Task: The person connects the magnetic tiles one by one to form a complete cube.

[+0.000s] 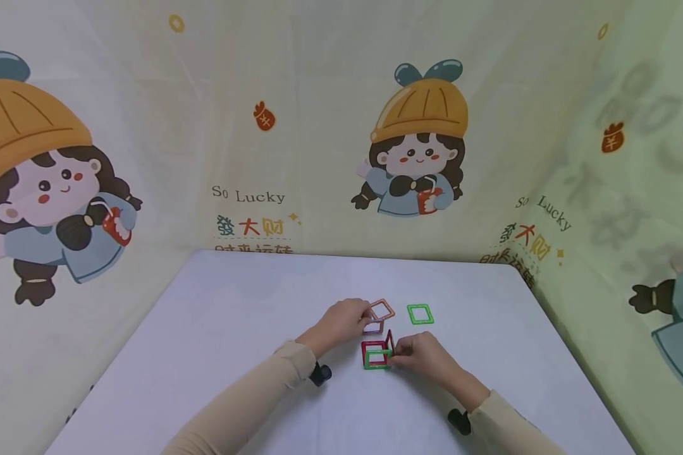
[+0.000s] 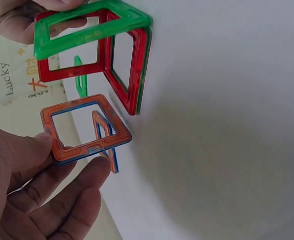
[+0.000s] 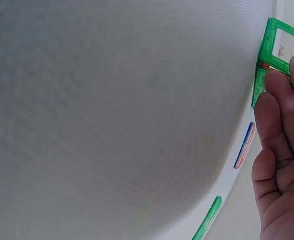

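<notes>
My left hand (image 1: 347, 319) pinches an orange-and-blue square magnetic tile (image 2: 116, 122) between thumb and fingers, tilted close over the table. Beyond it, another orange magnetic tile (image 1: 389, 306) lies flat. Just right of and nearer than that hand stands a small structure of joined magnetic tiles, with red tiles (image 2: 129, 90) upright and a green tile (image 2: 87, 37) along its near side. My right hand (image 1: 429, 357) grips the structure's right side, at an upright red tile (image 1: 389, 341). Its thumb is mostly hidden in the right wrist view.
A loose green tile (image 1: 418, 306) lies flat beyond the right hand. The white table (image 1: 250, 297) spreads around both hands, its far edge against a printed cloth backdrop (image 1: 319, 158). Dark wrist devices (image 1: 320, 374) sit beneath both forearms.
</notes>
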Motion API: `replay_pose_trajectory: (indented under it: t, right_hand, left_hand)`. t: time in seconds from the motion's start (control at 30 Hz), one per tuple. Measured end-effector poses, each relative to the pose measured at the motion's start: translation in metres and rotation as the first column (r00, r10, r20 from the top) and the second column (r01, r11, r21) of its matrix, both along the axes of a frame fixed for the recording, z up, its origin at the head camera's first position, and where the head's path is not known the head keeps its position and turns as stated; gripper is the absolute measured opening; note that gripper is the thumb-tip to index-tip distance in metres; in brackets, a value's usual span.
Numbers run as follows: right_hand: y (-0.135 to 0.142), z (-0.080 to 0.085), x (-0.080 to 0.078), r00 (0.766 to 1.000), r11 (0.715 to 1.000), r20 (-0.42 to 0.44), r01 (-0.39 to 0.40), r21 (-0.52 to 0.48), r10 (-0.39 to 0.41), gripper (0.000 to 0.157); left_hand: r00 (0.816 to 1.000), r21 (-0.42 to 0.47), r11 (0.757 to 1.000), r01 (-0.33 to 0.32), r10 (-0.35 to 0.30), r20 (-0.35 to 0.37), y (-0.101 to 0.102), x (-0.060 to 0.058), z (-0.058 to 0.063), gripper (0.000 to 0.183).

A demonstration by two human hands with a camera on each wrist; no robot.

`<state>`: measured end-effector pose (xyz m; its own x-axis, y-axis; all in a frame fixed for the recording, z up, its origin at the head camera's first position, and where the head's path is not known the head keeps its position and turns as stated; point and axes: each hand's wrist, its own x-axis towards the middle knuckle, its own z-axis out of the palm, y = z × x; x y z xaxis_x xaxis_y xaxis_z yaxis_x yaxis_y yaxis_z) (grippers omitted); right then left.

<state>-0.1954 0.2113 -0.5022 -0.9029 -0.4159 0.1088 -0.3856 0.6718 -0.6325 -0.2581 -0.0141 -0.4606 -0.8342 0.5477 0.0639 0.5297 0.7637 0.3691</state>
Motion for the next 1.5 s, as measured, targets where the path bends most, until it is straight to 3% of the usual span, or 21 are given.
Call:
replay_pose_trajectory:
  t: [0.5, 0.97, 1.17, 1.33, 1.5]
  right_hand:
    - [-0.002, 0.007, 0.003, 1.000, 1.000, 0.004, -0.009, 0.003, 0.009, 0.011]
    - [-0.001, 0.003, -0.001, 0.999, 0.999, -0.018, -0.031, 0.017, 0.032, 0.013]
    - [-0.001, 0.005, -0.002, 0.998, 0.998, -0.016, -0.057, 0.028, 0.058, 0.012]
    - [0.008, 0.007, -0.005, 0.992, 0.995, 0.083, -0.097, 0.033, 0.094, 0.006]
    - [0.017, 0.002, -0.014, 0.983, 0.999, 0.183, -0.004, -0.053, 0.014, 0.014]
  left_hand:
    - [0.999, 0.000, 0.999, 0.045, -0.045, 0.014, 0.002, 0.009, 0.004, 0.009]
    - [0.996, 0.031, 0.995, 0.092, -0.092, -0.007, 0.005, 0.009, -0.001, 0.008]
    - [0.998, 0.034, 0.997, 0.067, -0.067, 0.014, 0.004, 0.010, 0.000, 0.006]
    - [0.998, 0.046, 0.997, 0.054, -0.056, 0.024, 0.005, 0.010, -0.001, 0.005]
    - [0.998, 0.042, 0.998, 0.048, -0.049, 0.030, 0.004, 0.012, -0.001, 0.005]
